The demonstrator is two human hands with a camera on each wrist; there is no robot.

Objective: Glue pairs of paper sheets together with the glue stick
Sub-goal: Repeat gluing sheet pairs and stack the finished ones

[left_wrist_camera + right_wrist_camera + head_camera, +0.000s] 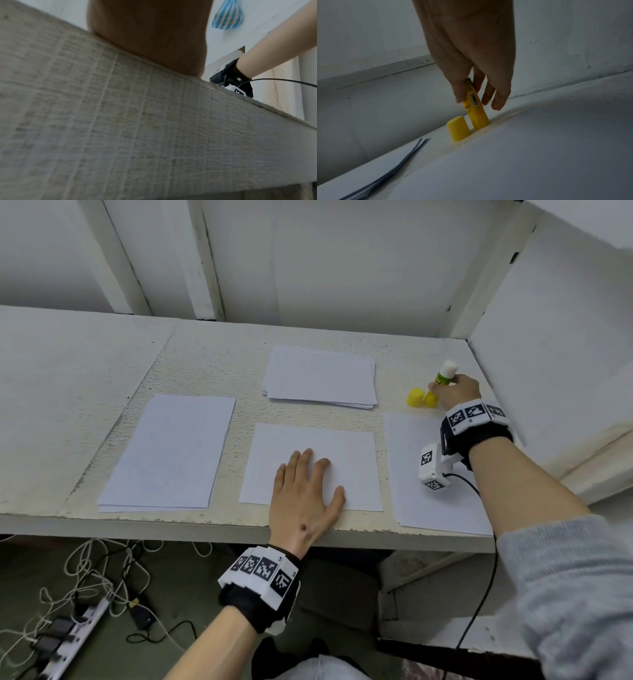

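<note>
A yellow glue stick (444, 375) with its white glue end up stands slightly tilted at the far right of the table, base on the surface. My right hand (455, 392) pinches its barrel (476, 112) between thumb and fingers. The yellow cap (415, 398) stands off the stick, just left of it (458, 128). My left hand (308, 487) lies flat, fingers spread, on the white sheet (356, 457) in the middle near the front edge. In the left wrist view only the palm (149, 33) and the table's edge show.
A stack of white sheets (320, 376) lies at the back middle. Another white sheet or pair (171, 450) lies at the left, and one sheet (407, 446) under my right wrist. A wall panel (548, 354) closes the right side. Cables and a power strip (68, 635) lie on the floor.
</note>
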